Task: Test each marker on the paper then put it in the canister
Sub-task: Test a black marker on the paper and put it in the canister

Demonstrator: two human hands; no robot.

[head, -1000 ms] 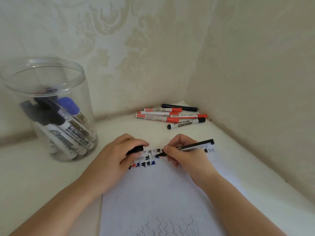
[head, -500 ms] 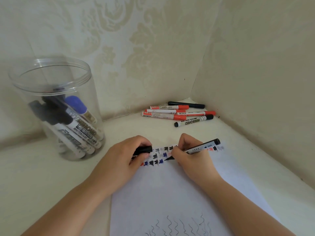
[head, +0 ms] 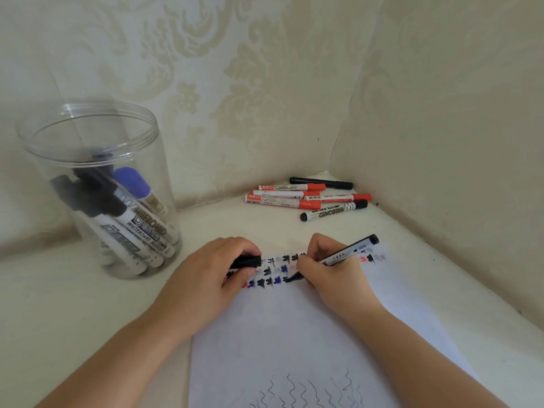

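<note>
Writing with the tip down, the right hand [head: 329,275] pinched a slim black marker [head: 347,253] in a pen grip, its fingers [head: 307,260] clamped round the barrel near the nib so the point could press on the paper [head: 294,334] at the end of the lowest row of test marks [head: 268,270]. The left hand [head: 212,278] rested on the sheet's far left corner, its fingers curled round the black cap [head: 245,262], which likely served two ends: pinning the paper against the drag of the nib and keeping the cap ready to go back on. Six more markers [head: 306,198] lay in a loose pile at the corner of the counter [head: 73,304], well apart from the hands, apparently the untested lot. The clear canister [head: 88,148] stood open on the left, near the left hand, with several capped markers already leaning inside, so this one would have a short path there once capped.
</note>
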